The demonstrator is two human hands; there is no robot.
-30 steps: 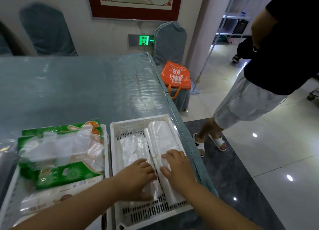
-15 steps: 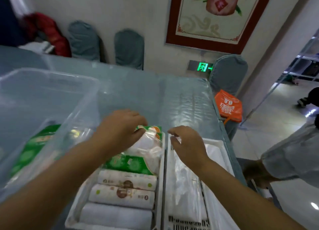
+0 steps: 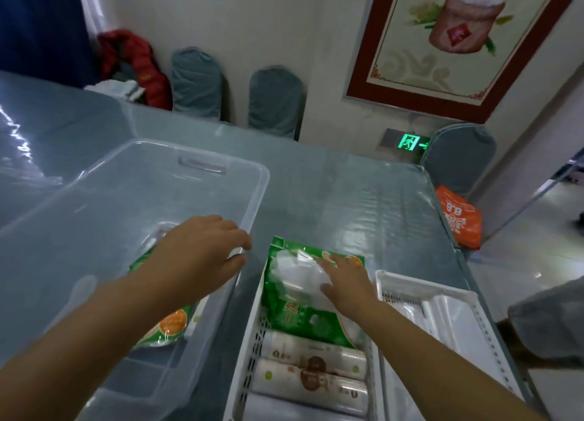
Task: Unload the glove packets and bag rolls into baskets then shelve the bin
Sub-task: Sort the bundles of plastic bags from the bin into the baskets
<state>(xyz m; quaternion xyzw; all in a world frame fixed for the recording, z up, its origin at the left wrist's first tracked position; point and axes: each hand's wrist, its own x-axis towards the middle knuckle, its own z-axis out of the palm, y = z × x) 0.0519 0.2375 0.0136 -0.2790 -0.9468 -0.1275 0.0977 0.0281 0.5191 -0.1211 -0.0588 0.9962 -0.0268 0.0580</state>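
Note:
A clear plastic bin (image 3: pixel 132 180) stands at the left of the table, with a green glove packet (image 3: pixel 167 322) lying on its bottom. My left hand (image 3: pixel 202 256) hovers over the bin's right wall, fingers loosely spread, holding nothing. A white slatted basket (image 3: pixel 249 357) in the middle holds green glove packets (image 3: pixel 290 300) at its far end and bag rolls (image 3: pixel 313 376) nearer me. My right hand (image 3: pixel 347 284) rests flat on the top glove packet. A second white basket (image 3: pixel 474 297) at the right holds clear plastic packets (image 3: pixel 452 319).
The table (image 3: pixel 347 199) has a blue cloth under clear plastic. Covered chairs (image 3: pixel 275 101) line the far wall; an orange bag (image 3: pixel 458 221) sits on a chair off the table's right edge. Another person's clothing (image 3: pixel 550 322) shows at the right.
My view swung left, bringing the clear bin into sight. My hands left the right basket; the right hand now lies on the glove packets and the left has moved over the bin.

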